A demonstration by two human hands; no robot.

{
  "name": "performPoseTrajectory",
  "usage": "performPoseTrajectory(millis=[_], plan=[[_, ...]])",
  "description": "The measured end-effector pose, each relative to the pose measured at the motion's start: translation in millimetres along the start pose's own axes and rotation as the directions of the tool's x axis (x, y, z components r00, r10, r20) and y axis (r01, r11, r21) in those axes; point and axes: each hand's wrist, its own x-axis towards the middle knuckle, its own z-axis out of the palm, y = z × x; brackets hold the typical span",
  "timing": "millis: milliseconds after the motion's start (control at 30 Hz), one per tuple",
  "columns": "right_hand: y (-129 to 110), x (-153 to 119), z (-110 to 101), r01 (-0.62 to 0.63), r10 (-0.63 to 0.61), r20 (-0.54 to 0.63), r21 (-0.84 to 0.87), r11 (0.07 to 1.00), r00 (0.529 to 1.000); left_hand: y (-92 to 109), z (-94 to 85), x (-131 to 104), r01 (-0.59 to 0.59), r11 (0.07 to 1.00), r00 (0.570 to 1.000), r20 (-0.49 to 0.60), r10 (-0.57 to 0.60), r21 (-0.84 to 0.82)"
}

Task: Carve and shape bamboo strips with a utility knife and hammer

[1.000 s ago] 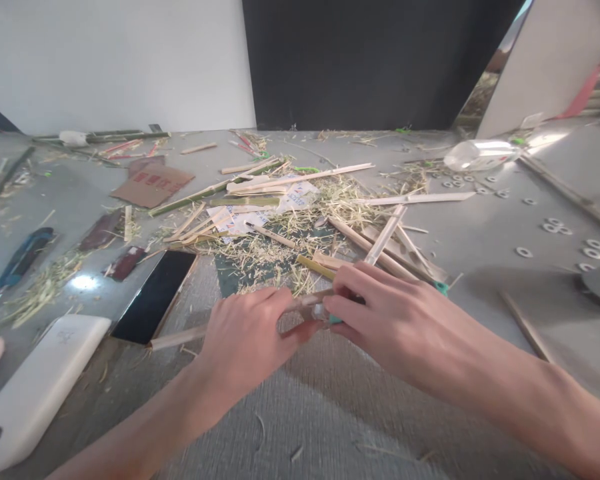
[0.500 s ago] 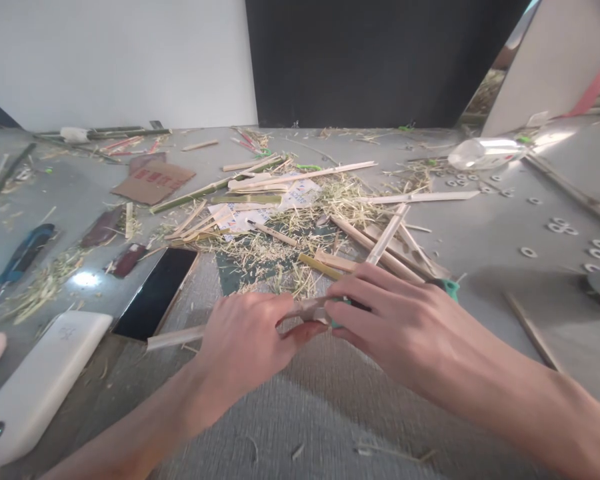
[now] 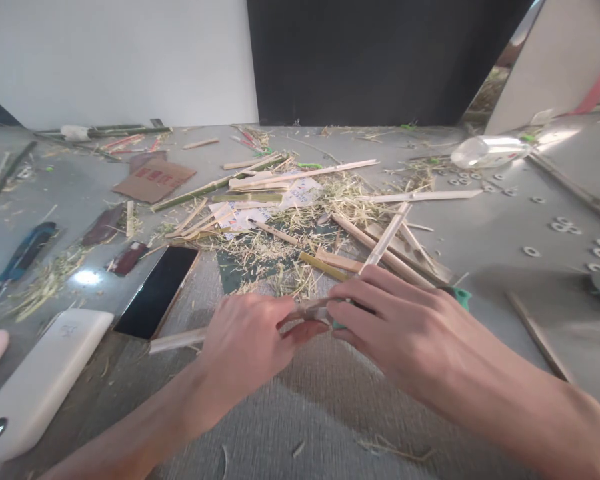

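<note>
My left hand is closed around a pale bamboo strip, whose end sticks out to the left past my knuckles. In my right hand is a knife with a green and black handle; the handle end shows beyond the back of the hand. My fingertips meet near the middle, where the knife's front part lies against the strip, and the exact contact is hidden by fingers. Just beyond the hands, bamboo shavings cover part of a dark green mat.
Split bamboo pieces lie beyond my right hand. On the left are a phone, a white power bank and a blue-and-black tool. Toward the right are a plastic bottle and several small rings. White and black panels stand behind.
The right hand and knife have shifted very slightly to the right. The left hand keeps its hold on the bamboo strip, almost in the same place.
</note>
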Motion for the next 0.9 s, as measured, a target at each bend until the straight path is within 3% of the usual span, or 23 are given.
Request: performPoseTrajectory(millis=[167, 367, 500, 900], plan=[[1.2, 2.0, -6.5, 0.052, -0.053, -0.013, -0.009, 0.999, 0.999, 0.0, -0.1, -0.1, 0.0, 1.0, 1.0, -0.013, 0.0, -0.027], [0.2, 6.8, -7.8, 0.096, -0.107, -0.076, -0.137, 0.986, 0.991, -0.8, -2.2, 1.8, 0.007, 1.0, 1.0, -0.004, -0.007, -0.03], [1.3, 6.6, -9.6, 0.091, -0.113, -0.095, -0.211, 0.973, 0.989, -0.2, -2.1, 4.2, 0.055, 0.995, 0.996, 0.068, -0.049, -0.086], [20.2, 0.2, -16.7, -0.076, 0.056, -0.139, -0.145, 0.986, 0.989, -6.0, 0.1, 9.2, 0.079, 0.993, 0.995, 0.062, -0.073, -0.087]])
